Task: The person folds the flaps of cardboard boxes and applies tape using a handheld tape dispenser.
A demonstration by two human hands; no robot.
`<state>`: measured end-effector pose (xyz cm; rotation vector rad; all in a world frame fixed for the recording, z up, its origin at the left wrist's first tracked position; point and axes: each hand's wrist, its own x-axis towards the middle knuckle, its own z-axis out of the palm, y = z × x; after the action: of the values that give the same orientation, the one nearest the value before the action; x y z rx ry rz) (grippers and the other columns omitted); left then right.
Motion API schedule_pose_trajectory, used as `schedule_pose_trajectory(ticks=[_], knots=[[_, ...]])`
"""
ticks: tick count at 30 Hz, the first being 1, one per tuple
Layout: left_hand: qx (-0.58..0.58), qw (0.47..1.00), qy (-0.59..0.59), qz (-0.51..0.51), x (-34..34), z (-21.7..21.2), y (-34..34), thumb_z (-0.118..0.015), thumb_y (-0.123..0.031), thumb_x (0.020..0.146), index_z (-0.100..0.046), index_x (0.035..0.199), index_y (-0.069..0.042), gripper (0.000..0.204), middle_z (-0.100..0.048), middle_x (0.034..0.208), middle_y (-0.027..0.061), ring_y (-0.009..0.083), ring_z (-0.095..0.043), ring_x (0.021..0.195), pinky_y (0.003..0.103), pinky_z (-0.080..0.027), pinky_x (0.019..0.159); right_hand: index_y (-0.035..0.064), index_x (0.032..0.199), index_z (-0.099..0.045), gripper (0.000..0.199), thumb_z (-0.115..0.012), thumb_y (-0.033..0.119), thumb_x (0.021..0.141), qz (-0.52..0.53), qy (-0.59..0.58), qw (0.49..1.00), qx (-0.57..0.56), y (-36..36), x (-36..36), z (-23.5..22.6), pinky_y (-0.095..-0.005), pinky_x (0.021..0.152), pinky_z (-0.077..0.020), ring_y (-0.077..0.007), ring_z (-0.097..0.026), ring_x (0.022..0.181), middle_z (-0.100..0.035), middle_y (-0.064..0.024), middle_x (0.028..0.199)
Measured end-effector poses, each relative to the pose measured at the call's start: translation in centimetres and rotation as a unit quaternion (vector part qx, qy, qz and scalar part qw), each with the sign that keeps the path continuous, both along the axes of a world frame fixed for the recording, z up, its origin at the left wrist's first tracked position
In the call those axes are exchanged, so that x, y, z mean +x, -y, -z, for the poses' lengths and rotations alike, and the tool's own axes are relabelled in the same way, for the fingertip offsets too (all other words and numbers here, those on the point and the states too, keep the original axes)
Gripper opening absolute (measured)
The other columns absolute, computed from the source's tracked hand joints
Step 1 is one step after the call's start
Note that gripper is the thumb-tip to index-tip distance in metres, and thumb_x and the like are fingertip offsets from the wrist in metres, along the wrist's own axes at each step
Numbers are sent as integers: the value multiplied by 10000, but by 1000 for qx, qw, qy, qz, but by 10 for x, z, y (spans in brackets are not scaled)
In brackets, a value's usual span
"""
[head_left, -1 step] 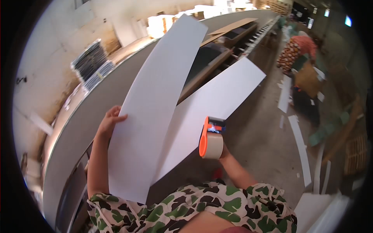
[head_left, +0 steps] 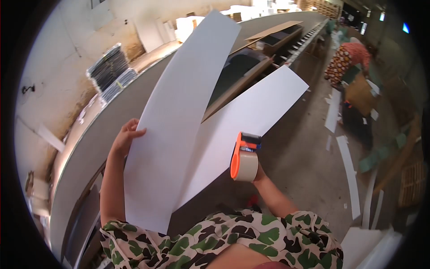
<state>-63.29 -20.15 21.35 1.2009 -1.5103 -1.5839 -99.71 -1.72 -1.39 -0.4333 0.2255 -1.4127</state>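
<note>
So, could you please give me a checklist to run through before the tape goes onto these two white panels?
1. Left hand steadying the upper panel at its left edge: ok.
2. Right hand gripping the tape dispenser: ok.
3. Upper panel overlapping the lower panel: ok.
4. Panel edges lined up: not ok, they fan apart at the far ends.
5. Dispenser touching a panel: cannot tell, it is in front of the lower panel.
6. Loose tape end ready: cannot tell.
</note>
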Motion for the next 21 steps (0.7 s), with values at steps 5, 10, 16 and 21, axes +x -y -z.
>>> schedule_pose_trajectory(ticks=[5, 10, 16, 21], knots=[[5, 997, 19, -70, -5, -46, 5, -636, -70, 831, -546, 1081, -29, 269, -651, 956, 106, 193, -649, 828, 321, -538, 750, 30, 1143, -608, 293, -528, 232, 945, 14, -36, 998, 47, 77, -11, -13, -358, 749, -548, -195, -655, 904, -653, -78, 1045], [-2, 993, 54, -104, -19, -52, 27, -598, -64, 841, -505, 1215, 21, 394, -638, 1030, 155, 246, -656, 905, 376, -543, 813, 19, 1036, -640, 248, -662, 187, 855, 22, -77, 988, 129, 187, -26, 5, -380, 705, -524, -201, -660, 845, -666, -76, 959], [-34, 994, 42, -99, -56, -46, 3, -608, -53, 833, -506, 1171, 19, 360, -641, 1037, 147, 240, -655, 909, 356, -546, 805, 7, 1059, -621, 267, -580, 130, 825, 139, -73, 973, 168, 249, -72, -33, -349, 737, -512, -215, -653, 855, -653, -104, 969], [-26, 998, 14, -54, -132, -40, -19, -630, -37, 827, -520, 1075, -18, 272, -654, 1002, 122, 199, -662, 859, 331, -558, 752, 43, 1025, -636, 240, -582, 247, 911, 71, -21, 995, 74, 192, -160, 22, -342, 739, -515, -173, -651, 885, -662, -66, 974]])
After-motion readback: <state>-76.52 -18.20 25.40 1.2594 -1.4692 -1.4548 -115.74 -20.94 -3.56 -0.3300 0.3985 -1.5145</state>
